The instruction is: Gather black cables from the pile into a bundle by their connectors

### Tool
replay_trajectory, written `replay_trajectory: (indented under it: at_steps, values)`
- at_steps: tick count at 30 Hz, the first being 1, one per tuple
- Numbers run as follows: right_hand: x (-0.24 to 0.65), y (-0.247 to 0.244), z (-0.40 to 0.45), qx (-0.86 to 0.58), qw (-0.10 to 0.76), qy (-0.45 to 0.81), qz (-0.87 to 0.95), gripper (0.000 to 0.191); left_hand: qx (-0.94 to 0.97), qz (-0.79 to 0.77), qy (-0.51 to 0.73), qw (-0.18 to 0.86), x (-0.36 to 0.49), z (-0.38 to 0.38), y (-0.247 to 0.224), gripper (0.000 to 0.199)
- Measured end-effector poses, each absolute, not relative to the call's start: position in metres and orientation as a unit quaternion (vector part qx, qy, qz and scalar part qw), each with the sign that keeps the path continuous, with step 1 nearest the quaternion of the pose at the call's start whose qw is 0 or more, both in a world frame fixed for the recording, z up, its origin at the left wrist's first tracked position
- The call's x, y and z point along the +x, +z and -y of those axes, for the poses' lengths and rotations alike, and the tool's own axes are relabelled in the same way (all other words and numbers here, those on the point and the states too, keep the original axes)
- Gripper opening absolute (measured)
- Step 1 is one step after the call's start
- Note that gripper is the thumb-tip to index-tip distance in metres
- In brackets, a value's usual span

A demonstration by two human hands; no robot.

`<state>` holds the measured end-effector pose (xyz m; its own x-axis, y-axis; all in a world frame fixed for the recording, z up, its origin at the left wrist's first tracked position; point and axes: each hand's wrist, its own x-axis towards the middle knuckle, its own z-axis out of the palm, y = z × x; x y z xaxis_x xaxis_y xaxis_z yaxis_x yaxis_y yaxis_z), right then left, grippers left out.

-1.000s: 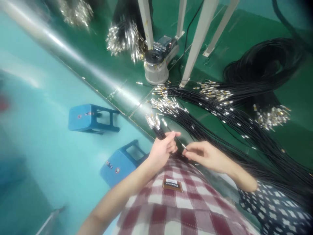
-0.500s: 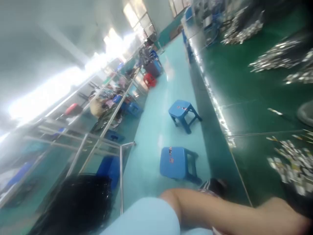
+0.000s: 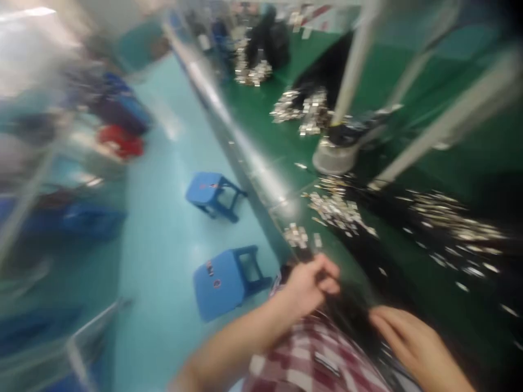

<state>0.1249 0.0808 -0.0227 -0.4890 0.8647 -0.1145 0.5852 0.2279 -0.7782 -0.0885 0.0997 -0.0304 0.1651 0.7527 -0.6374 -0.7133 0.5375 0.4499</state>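
Note:
My left hand (image 3: 312,286) is closed with curled fingers, above the red-and-white checked cloth (image 3: 302,359) on my lap. Just past its knuckles a bundle of black cables with pale, shiny ends (image 3: 296,237) sticks out; it appears to be in this hand, though blur softens the grip. My right hand (image 3: 412,337) is lower right, fingers together and bent downward over dark strands. Its fingertips are partly hidden, so whether it grips them is unclear. Beyond both hands lies a heap of black cables with light tips (image 3: 339,212).
Two blue stools (image 3: 220,286) stand on the light teal floor (image 3: 159,228) to the left. More cable bundles (image 3: 453,218) lie on the green surface (image 3: 281,158) at right, beside a round grey base (image 3: 335,155) and pale poles (image 3: 355,65). A red stool (image 3: 120,142) is farther back.
The view has swung right, so the stools sit farther left and more of the green surface shows. Both hands and the checked cloth have come into view; before, a bare arm crossed the bottom.

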Motion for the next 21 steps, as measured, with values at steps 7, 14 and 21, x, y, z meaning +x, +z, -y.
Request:
replay_trajectory:
  at_steps: [7,14,21]
  values:
    - [0.118,-0.051,-0.131,-0.487,0.042,0.521,0.700,0.038,-0.057,-0.386,0.485,0.783,-0.102,-0.108,-0.049,0.040]
    - [0.097,-0.108,-0.201,-0.630,0.036,0.222,0.743,0.015,-0.095,-0.383,0.482,0.783,-0.098,-0.114,-0.055,0.048]
    - [0.101,-0.110,-0.192,-0.644,0.015,0.180,0.743,0.021,-0.108,-0.398,0.460,0.786,-0.098,-0.121,-0.055,0.055]
